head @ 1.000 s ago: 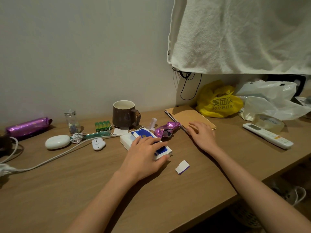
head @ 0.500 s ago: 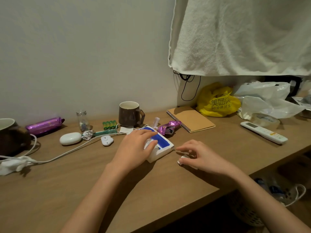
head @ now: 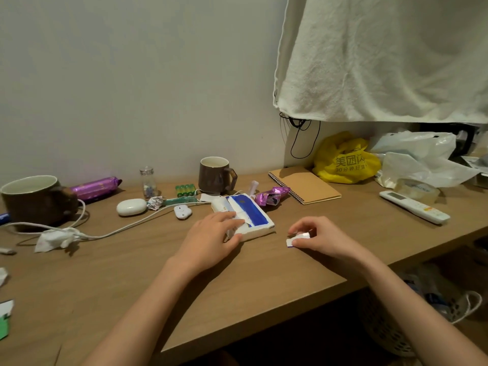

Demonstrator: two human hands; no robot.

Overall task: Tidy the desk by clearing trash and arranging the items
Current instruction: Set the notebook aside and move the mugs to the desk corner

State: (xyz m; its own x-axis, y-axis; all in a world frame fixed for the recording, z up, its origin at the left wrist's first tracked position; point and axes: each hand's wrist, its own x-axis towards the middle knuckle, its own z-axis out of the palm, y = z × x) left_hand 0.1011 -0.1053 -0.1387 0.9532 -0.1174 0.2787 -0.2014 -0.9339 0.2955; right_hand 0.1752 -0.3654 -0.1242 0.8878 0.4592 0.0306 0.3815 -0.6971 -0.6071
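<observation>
My left hand (head: 211,240) lies on the near left corner of a white and blue tissue pack (head: 250,213) at the middle of the wooden desk (head: 158,273), thumb and fingers gripping its edge. Just right of the pack, my right hand (head: 320,237) pinches a small white paper scrap (head: 297,239) that still touches the desk. A crumpled purple wrapper (head: 272,196) lies behind the pack. A crumpled white tissue (head: 56,239) lies at the left on a white cable (head: 126,228).
Along the wall stand two brown mugs (head: 217,175) (head: 34,200), a small glass jar (head: 149,182), green batteries (head: 186,190), a purple packet (head: 95,187), a white case (head: 131,207), a kraft notebook (head: 305,184), a yellow bag (head: 346,162), plastic bags (head: 420,159) and a remote (head: 414,207). A basket (head: 396,320) sits under the desk.
My right hand came off the notebook, moved toward me and closed on the paper scrap. My left hand shifted to the pack's near left corner. The view turned left, revealing a second mug.
</observation>
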